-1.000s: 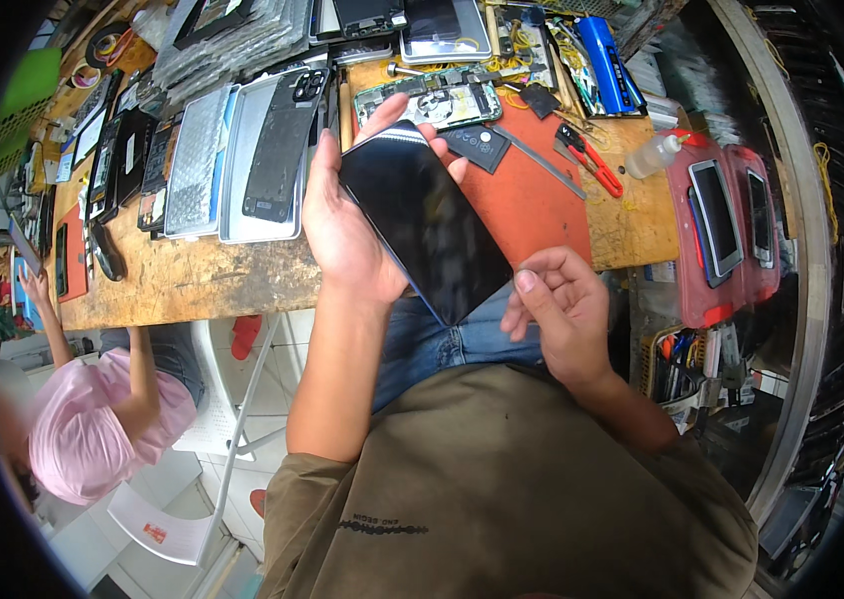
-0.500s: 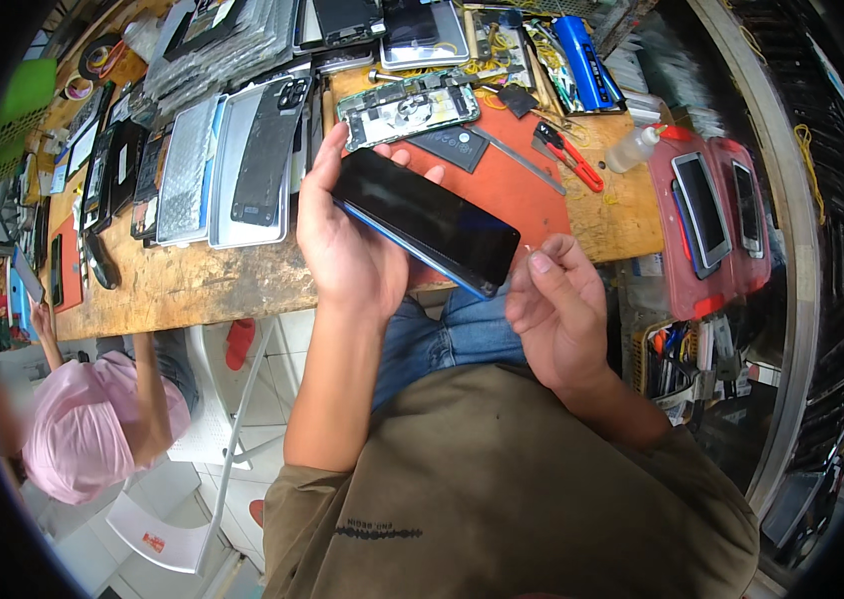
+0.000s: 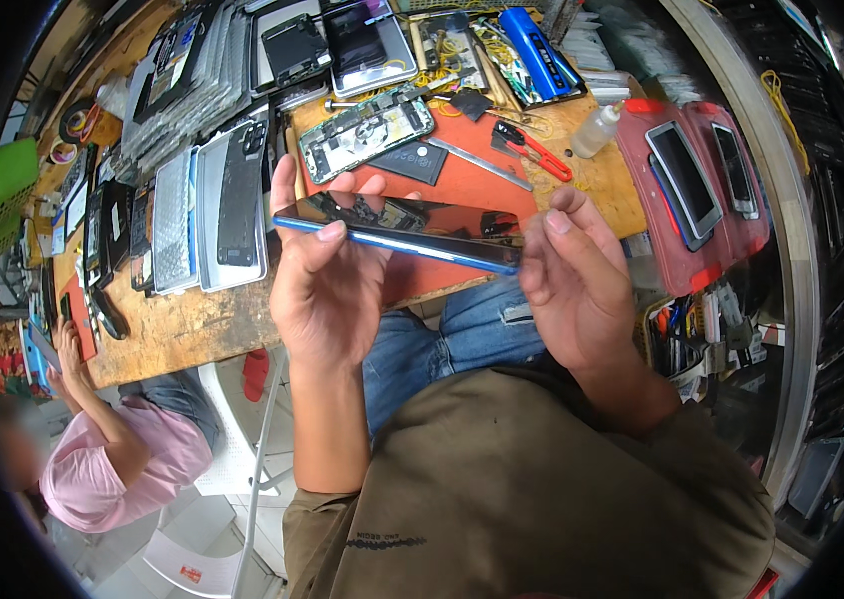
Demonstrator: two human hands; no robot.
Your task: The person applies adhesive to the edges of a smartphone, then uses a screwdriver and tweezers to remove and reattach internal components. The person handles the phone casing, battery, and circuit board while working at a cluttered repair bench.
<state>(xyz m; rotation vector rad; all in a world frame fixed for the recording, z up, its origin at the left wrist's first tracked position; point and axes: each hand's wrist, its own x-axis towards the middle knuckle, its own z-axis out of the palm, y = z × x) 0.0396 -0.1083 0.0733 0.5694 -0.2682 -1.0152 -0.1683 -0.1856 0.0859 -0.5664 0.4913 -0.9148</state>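
Note:
A dark smartphone point(image 3: 412, 222) with a blue edge lies tilted across my left hand point(image 3: 317, 290). My left thumb presses on its near edge, and the fingers support it from behind. At the phone's right end is my right hand point(image 3: 586, 280), thumb and forefinger pinched together; whatever is between them is too small to make out. Beyond the phone, an opened phone body point(image 3: 367, 132) and a black phone battery point(image 3: 410, 162) rest on the orange-red mat point(image 3: 462, 135). A flat metal tool point(image 3: 482, 164) and red-handled pliers point(image 3: 545, 158) lie to their right.
Stacked trays of phone parts point(image 3: 204, 80) fill the bench's back left. A blue cylinder point(image 3: 540, 55) lies at the back, near a clear bottle point(image 3: 597, 130). Right of the bench, a red case point(image 3: 646, 215) carries several phones. A person in pink point(image 3: 127, 464) sits at left.
My left hand has tipped the phone, bringing its blue side edge into view, and the thumb has come onto that edge. The right hand stays pinched beside its end. My view has shifted slightly.

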